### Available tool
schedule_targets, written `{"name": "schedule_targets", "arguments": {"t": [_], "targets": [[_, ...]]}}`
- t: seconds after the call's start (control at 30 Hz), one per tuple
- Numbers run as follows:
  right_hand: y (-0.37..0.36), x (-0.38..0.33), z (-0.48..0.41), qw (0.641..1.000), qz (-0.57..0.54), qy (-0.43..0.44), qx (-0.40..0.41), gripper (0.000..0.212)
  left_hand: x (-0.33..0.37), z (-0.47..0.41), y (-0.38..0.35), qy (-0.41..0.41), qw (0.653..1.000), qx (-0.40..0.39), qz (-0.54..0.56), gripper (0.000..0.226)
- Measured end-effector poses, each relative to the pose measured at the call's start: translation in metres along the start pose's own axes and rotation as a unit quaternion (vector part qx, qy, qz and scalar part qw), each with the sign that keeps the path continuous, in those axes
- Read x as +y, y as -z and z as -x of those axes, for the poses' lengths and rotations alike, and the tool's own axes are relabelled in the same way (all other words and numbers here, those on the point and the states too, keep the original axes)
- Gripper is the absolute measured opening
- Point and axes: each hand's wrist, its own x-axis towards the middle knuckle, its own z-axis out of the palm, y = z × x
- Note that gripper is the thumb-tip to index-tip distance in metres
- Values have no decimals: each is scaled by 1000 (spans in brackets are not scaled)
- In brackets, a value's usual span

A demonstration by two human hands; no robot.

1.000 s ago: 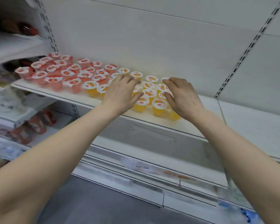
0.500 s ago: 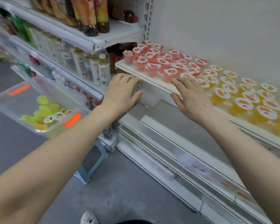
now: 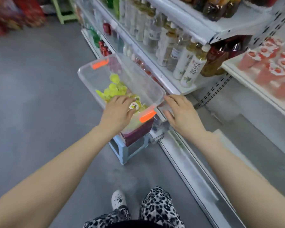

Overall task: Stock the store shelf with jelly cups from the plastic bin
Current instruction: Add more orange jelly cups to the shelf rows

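I logged one clear plastic bin (image 3: 92, 76), raised on a blue stool (image 3: 123, 152) beside the store shelf (image 3: 228, 67), presumably for easy reach, holding green jelly cups (image 3: 113, 89): left hand (image 3: 117, 111) atop them, fingers loosely spread, not yet gripping; right hand (image 3: 183, 116) beside its corner, fingers apart, empty.

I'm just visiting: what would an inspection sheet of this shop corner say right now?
Surface: white shelf at right, with rows of red jelly cups on it.
Job's things: clear plastic bin propped above a blue stool, green jelly cups heaped inside.
Clutter: drink bottles on the neighbouring shelf.
Hands: left hand open over the green cups; right hand open beside the bin's near corner.
Cables: nothing seen.
Surroundings: grey floor.
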Motion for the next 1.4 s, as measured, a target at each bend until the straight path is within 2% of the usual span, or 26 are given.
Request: {"name": "schedule_targets", "arguments": {"t": [0.17,0.33,0.47,0.6,0.7,0.93,1.03,1.1,1.17,1.27,1.4], "targets": [[-67,-13,-60,994,-60,48,-79,43,-74,15,-15,128,992,-9,9,35],[-130,-16,-123,976,-119,99,-154,44,-110,2,-14,226,974,20,-1,33],[-189,-17,-166,944,-156,134,-257,48,-133,-28,-23,254,966,33,-8,31],[-243,-34,-192,910,-169,145,-350,53,-151,-51,-41,250,967,45,-24,39],[-276,-51,-194,884,-174,176,-396,58,-158,-56,-47,249,966,61,-34,34],[-296,-52,-202,885,-185,166,-394,50,-166,-54,-48,239,968,50,-55,33],[-277,-32,-220,903,-230,44,-360,43,-165,-57,-43,245,967,29,-62,35],[-264,-14,-233,917,-211,-12,-340,46,-163,-60,-40,249,966,14,-67,35],[-258,4,-240,926,-184,-15,-330,44,-163,-64,-39,256,964,7,-70,34],[-259,20,-238,917,-146,-13,-371,44,-165,-73,-41,267,960,8,-80,26],[-265,21,-231,906,-165,-32,-388,42,-173,-86,-47,261,961,1,-93,30]]}}
